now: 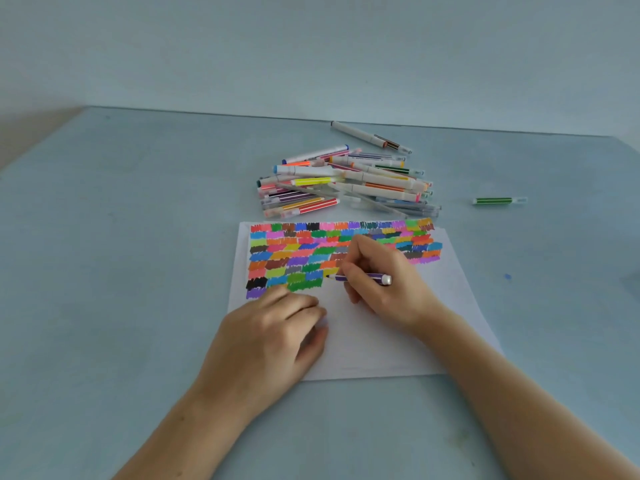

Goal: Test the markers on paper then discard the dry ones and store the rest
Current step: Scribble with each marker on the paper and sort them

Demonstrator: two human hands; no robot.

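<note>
Right hand [377, 278] grips purple marker [360, 278], tip on paper [381, 337]; left hand [277, 334] curled, seemingly pinching a cap; marker pile [346, 181] at twelve o'clock.

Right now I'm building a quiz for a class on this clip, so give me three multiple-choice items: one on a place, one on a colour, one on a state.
1. Where does the lone green marker lie?
A. On the paper
B. On the table, right of the marker pile
C. In the left hand

2. What colour are the stripes on the marker in the right hand?
A. Purple
B. Yellow
C. Red

3. What is the left hand doing?
A. Lifting a marker from the pile
B. Hanging off the table
C. Resting on the paper

Answers: 1 B, it lies alone on the table, apart from the marker pile. 2 A, the purple marker shows purple stripes, its tip at the paper. 3 C, it rests on the sheet's near left part; whether it holds anything cannot be told.
</note>
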